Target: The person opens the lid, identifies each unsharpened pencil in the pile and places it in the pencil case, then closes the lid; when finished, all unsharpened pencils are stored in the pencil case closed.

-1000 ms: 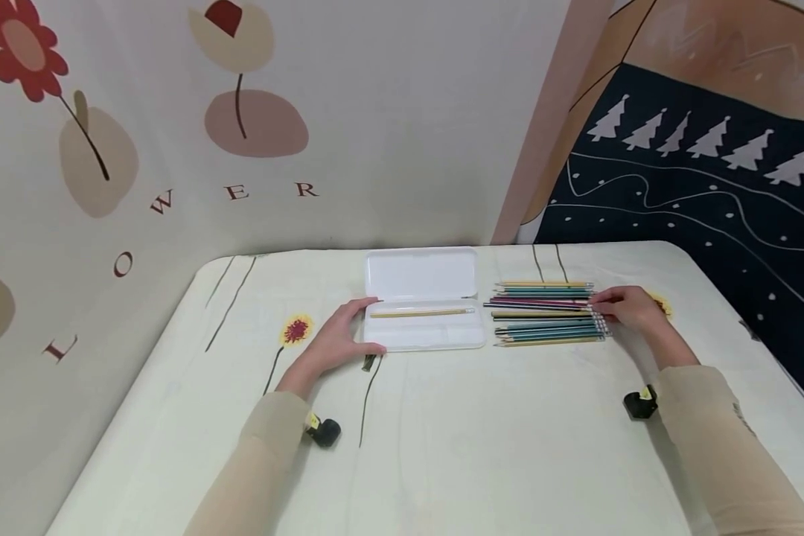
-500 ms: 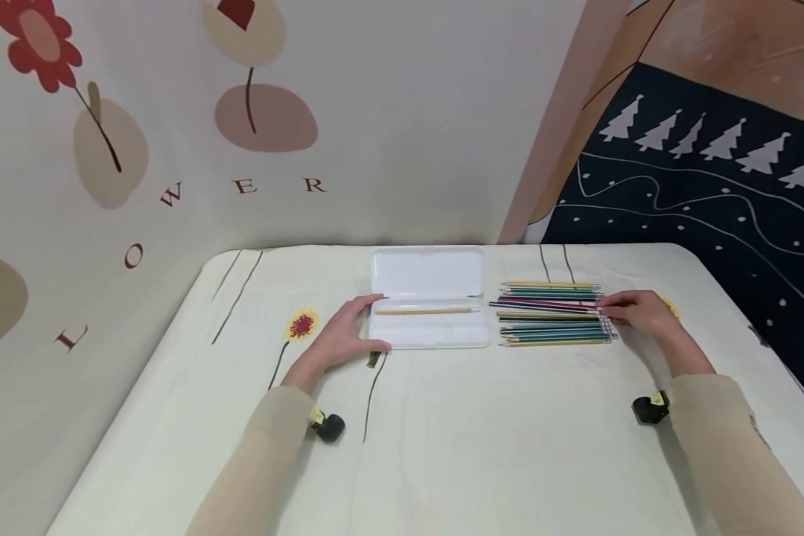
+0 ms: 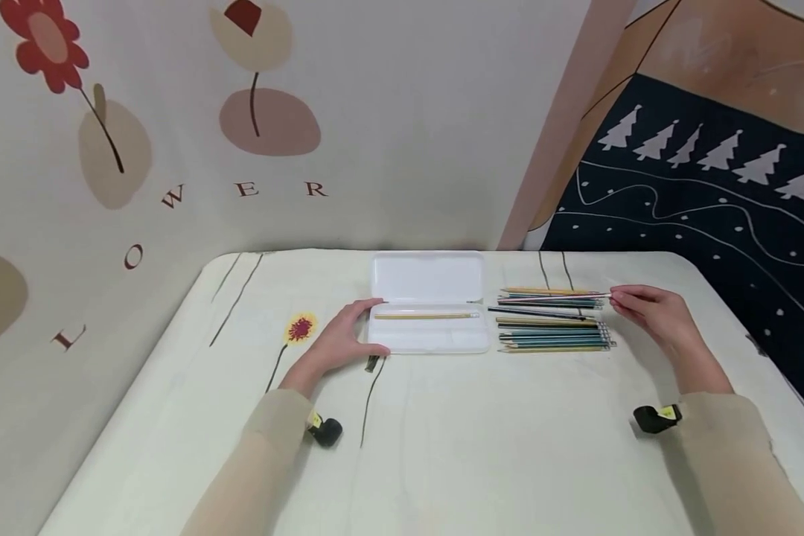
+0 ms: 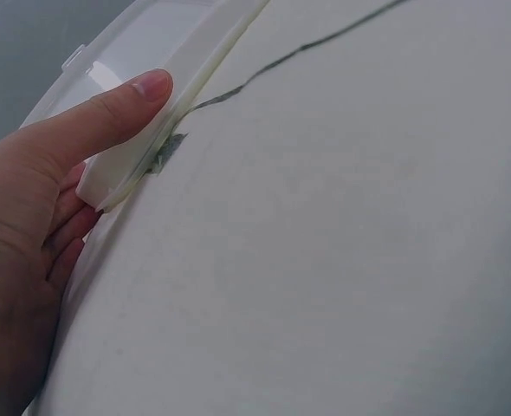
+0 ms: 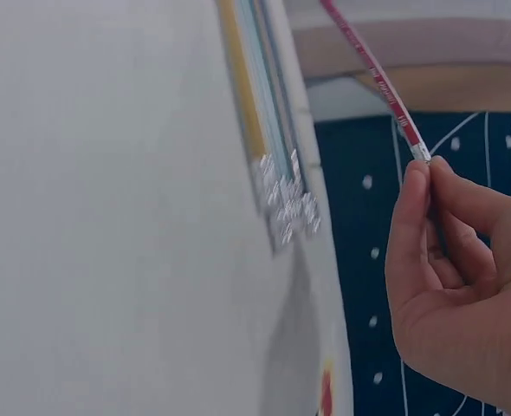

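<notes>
Over pale cloth (image 3: 482, 447), the right hand (image 3: 663, 316) pinches a red pencil (image 5: 378, 82) pointing left, toward the case (image 3: 429, 341) the left hand (image 3: 338, 340) grips.

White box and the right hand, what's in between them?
Loose pencils lie between the white box and the right hand, plus the red pencil it pinches. The head view shows this.

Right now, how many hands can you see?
2: the left hand holds the left end of the case; the right hand pinches a red pencil by its end.
</notes>
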`<action>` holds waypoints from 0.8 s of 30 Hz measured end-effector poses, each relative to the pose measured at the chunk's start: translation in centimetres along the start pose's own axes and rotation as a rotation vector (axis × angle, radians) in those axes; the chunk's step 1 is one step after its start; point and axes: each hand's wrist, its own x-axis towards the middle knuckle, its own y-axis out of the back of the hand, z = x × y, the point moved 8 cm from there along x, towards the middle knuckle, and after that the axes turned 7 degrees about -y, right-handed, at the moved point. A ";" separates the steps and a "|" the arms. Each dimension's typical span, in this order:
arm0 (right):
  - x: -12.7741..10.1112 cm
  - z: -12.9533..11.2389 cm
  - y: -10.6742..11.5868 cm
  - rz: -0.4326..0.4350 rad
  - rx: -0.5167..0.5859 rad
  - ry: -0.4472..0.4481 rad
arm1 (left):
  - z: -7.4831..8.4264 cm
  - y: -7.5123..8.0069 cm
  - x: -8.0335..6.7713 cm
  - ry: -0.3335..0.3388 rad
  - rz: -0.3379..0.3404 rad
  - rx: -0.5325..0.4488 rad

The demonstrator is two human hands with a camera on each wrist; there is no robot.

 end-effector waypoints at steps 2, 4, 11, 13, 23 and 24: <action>-0.2 -0.5 -0.8 -0.028 0.083 0.021 | 0.0 0.1 0.0 0.003 0.002 -0.005; -0.3 -0.9 -1.7 -0.050 0.121 0.033 | 0.0 0.2 0.0 0.005 -0.002 -0.007; 1.1 -0.3 -4.6 -0.048 -0.036 0.003 | -0.1 0.3 0.1 0.002 0.003 0.006; 1.5 0.1 -5.3 -0.020 -0.093 -0.007 | -0.1 0.3 0.2 0.006 0.003 -0.004; 0.7 -0.6 -9.6 0.079 -0.267 0.074 | 0.0 0.1 0.1 0.000 0.002 -0.011; 0.7 -0.8 -10.0 0.083 -0.278 0.087 | 0.0 0.1 0.1 0.001 0.002 -0.007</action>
